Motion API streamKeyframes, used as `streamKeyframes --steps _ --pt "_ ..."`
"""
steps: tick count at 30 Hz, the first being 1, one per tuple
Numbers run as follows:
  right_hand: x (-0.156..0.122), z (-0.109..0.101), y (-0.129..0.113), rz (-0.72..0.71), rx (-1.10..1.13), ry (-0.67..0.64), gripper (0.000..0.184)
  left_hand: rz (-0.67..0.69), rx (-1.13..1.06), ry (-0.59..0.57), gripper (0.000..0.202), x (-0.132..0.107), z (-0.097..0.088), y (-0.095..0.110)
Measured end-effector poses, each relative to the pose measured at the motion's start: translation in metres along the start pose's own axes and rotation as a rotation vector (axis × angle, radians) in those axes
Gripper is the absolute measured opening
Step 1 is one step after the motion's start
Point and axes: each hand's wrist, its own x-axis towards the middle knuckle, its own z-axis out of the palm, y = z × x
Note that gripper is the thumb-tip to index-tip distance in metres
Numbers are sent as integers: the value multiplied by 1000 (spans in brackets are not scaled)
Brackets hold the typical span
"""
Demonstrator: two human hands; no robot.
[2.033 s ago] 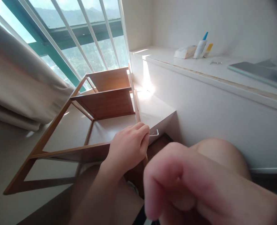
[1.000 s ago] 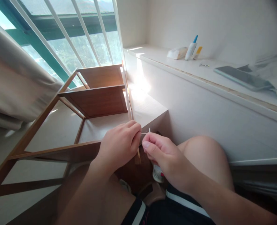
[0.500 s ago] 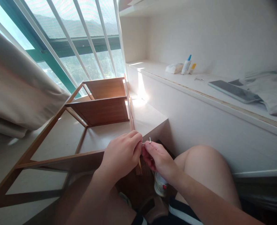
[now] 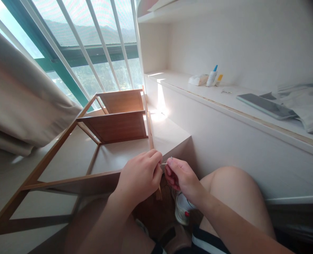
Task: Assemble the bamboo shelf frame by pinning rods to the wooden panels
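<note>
A brown wooden shelf rack [image 4: 66, 184] lies tilted before me, its boards and rails leading toward the window. My left hand [image 4: 142, 173] is closed around its right-hand rail, close to the near end. Beside it, my right hand [image 4: 181, 174] pinches a thin metal hex key [image 4: 164, 163] between thumb and fingers. The key's shaft runs from the right fingertips to the left hand, where its tip is hidden. Only a bit of its bent end shows above the right thumb.
On the white ledge [image 4: 169, 80] stand a white packet [image 4: 198, 79], a blue-tipped bottle [image 4: 211, 77] and a yellow-capped tube [image 4: 219, 80]. A small metal piece [image 4: 226, 91], a phone [image 4: 266, 106] and a grey bag [image 4: 308, 106] lie farther right. A curtain [image 4: 26, 95] hangs left.
The hex key's bent end has turned and now shows less above my right fingers. My right hand has shifted slightly; my left hand keeps its hold on the rail. The view has tilted a little.
</note>
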Motion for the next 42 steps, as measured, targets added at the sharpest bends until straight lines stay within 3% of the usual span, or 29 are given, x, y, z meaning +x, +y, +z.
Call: streamKeyframes --steps 13,23,29,38,42 --pt "2 -10 -6 12 -124 -65 44 -26 -82 6 10 1 -1 0" --pt "1 -22 -12 -310 -595 -84 40 -16 -40 2 9 0 -1 0" --pt "0 -21 -12 -223 -464 -110 45 -21 -21 5 10 -1 0 0" --pt "5 -12 -11 -132 -276 -41 50 -21 -22 5 8 -2 0 -1" --pt "7 -4 -13 17 -120 0 52 1 -28 15 9 -2 0 0"
